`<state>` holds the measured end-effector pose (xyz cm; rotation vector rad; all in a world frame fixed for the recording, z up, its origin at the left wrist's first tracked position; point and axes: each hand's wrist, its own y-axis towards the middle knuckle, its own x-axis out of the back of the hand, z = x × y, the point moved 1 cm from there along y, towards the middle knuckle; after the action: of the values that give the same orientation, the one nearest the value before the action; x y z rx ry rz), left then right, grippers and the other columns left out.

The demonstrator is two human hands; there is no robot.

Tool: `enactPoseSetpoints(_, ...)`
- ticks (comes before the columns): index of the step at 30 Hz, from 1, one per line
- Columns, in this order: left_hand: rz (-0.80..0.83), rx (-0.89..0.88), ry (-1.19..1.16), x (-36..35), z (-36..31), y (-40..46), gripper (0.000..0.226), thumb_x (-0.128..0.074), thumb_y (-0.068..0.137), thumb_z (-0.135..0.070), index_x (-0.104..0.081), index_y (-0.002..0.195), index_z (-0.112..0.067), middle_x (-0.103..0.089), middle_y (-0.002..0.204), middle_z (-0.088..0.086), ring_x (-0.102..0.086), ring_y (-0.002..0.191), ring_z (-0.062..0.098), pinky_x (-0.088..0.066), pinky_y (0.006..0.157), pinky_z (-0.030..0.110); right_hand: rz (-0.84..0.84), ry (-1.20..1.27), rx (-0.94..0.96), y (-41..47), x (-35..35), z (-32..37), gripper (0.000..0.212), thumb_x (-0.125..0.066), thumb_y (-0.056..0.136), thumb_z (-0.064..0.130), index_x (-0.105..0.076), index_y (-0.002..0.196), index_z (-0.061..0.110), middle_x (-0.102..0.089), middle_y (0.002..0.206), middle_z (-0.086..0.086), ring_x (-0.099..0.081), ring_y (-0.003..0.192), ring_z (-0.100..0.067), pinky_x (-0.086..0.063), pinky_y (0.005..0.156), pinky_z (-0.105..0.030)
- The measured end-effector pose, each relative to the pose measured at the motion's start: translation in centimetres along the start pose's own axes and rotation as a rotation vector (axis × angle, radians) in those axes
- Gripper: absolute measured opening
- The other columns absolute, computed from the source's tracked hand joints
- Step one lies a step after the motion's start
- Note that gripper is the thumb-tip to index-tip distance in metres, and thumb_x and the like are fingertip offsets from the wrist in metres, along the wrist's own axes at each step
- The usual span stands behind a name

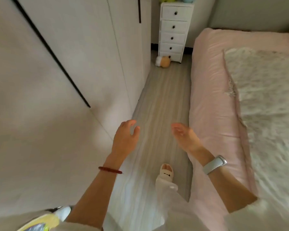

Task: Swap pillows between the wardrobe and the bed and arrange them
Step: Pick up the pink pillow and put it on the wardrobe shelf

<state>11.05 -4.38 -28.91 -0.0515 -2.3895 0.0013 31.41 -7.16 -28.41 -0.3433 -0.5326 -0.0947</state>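
Now I see my left hand [126,137] and right hand [184,135] both spread and empty above the floor [162,97], between the closed wardrobe [65,64] and pink-sheeted bed [212,97]; no pillow clearly identifiable.

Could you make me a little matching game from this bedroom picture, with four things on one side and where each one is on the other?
Things:
1. white chest of drawers with dark knobs
2. orange and white plush toy
3. dark red bead bracelet
4. pale band wristwatch

Places:
A. on the left wrist
B. lying on the wooden floor by the drawers
C. on the right wrist
D. standing at the far wall, between the white wardrobe and the pink bed

Pairs: 1-D, 2-B, 3-A, 4-C
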Motion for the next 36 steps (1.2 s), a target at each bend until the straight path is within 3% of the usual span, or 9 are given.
enactPoseSetpoints(4, 0.069, -0.051, -0.012, -4.5, -4.7, 12.2, 0.03, -0.051, 0.092, -0.022, -0.054, 0.12, -0.012, -0.057, 0.121, 0.009, -0.051, 0.111, 0.019, -0.036, 0.087, 0.024, -0.023, 0.043, -0.076, 11.5, 5.4, -0.1, 0.026, -0.046, 0.092, 0.014, -0.057, 0.115, 0.013, -0.061, 0.116, -0.017, -0.056, 0.104, -0.028, -0.043, 0.086, -0.032)
enactPoseSetpoints(7, 0.077, -0.106, -0.013, -6.2, -9.4, 21.3, 0.031, -0.05, 0.092, -0.023, -0.053, 0.121, -0.012, -0.056, 0.122, 0.008, -0.05, 0.112, 0.019, -0.035, 0.088, 0.024, -0.066, 0.064, -0.051, 20.0, 9.8, 2.2, 0.026, -0.046, 0.091, 0.01, -0.057, 0.114, 0.009, -0.061, 0.115, -0.022, -0.056, 0.097, -0.027, -0.044, 0.087, -0.037)
enactPoseSetpoints(13, -0.023, -0.221, 0.039, -4.9, -17.0, 38.7, 0.03, -0.051, 0.092, -0.021, -0.054, 0.12, -0.011, -0.057, 0.12, 0.011, -0.052, 0.109, 0.02, -0.036, 0.085, 0.022, -0.084, 0.065, 0.071, 35.3, 16.1, 10.3, 0.027, -0.044, 0.093, 0.012, -0.055, 0.117, 0.01, -0.06, 0.117, -0.02, -0.056, 0.106, -0.033, -0.046, 0.094, -0.043)
enactPoseSetpoints(16, -0.113, -0.281, 0.069, -3.1, -20.1, 48.0, 0.031, -0.051, 0.092, -0.019, -0.054, 0.121, -0.01, -0.056, 0.123, 0.011, -0.051, 0.111, 0.022, -0.036, 0.087, 0.024, -0.097, 0.047, 0.161, 43.2, 18.3, 15.1, 0.024, -0.043, 0.093, 0.01, -0.056, 0.113, 0.008, -0.061, 0.113, -0.022, -0.058, 0.101, -0.036, -0.047, 0.089, -0.042)
enactPoseSetpoints(20, -0.298, -0.39, 0.083, 0.8, -25.3, 61.2, 0.031, -0.05, 0.092, -0.019, -0.053, 0.122, -0.01, -0.054, 0.126, 0.011, -0.049, 0.116, 0.024, -0.04, 0.097, 0.037, -0.14, 0.036, 0.342, 54.5, 22.0, 23.4, 0.025, -0.042, 0.093, 0.012, -0.054, 0.115, 0.012, -0.063, 0.11, -0.016, -0.058, 0.09, -0.024, -0.047, 0.074, -0.02)
enactPoseSetpoints(26, -0.686, -0.551, 0.155, 9.4, -34.2, 76.8, 0.029, -0.049, 0.091, -0.013, -0.054, 0.119, -0.007, -0.053, 0.125, 0.012, -0.048, 0.115, 0.026, -0.04, 0.095, 0.039, -0.239, -0.035, 0.657, 68.0, 27.4, 38.9, 0.027, -0.041, 0.093, 0.009, -0.052, 0.118, 0.006, -0.062, 0.113, -0.017, -0.056, 0.101, -0.029, -0.041, 0.085, -0.029)
enactPoseSetpoints(30, -0.926, -0.639, 0.274, 14.1, -38.6, 82.6, 0.027, -0.053, 0.087, -0.006, -0.057, 0.113, -0.002, -0.057, 0.117, 0.017, -0.05, 0.109, 0.033, -0.041, 0.092, 0.044, -0.264, 0.011, 0.887, 74.6, 28.7, 46.7, 0.028, -0.042, 0.092, 0.007, -0.052, 0.118, 0.008, -0.059, 0.117, -0.015, -0.057, 0.101, -0.024, -0.045, 0.09, -0.033)
enactPoseSetpoints(34, -1.153, -0.638, 0.488, 17.5, -40.5, 85.9, 0.028, -0.057, 0.084, -0.004, -0.058, 0.112, -0.002, -0.059, 0.115, 0.019, -0.052, 0.107, 0.036, -0.041, 0.087, 0.048, -0.365, 0.004, 1.226, 80.5, 28.6, 54.8, 0.032, -0.045, 0.089, 0.004, -0.051, 0.12, 0.008, -0.055, 0.122, -0.012, -0.051, 0.113, -0.026, -0.035, 0.096, -0.022)
enactPoseSetpoints(36, -1.299, -0.59, 0.604, 18.8, -40.9, 86.6, 0.029, -0.059, 0.082, -0.003, -0.059, 0.111, -0.003, -0.06, 0.113, 0.018, -0.053, 0.104, 0.036, -0.041, 0.083, 0.047, -0.392, 0.036, 1.403, 82.5, 28.3, 59.1, 0.034, -0.047, 0.087, 0.003, -0.05, 0.121, 0.006, -0.053, 0.124, -0.016, -0.048, 0.116, -0.03, -0.032, 0.098, -0.024)
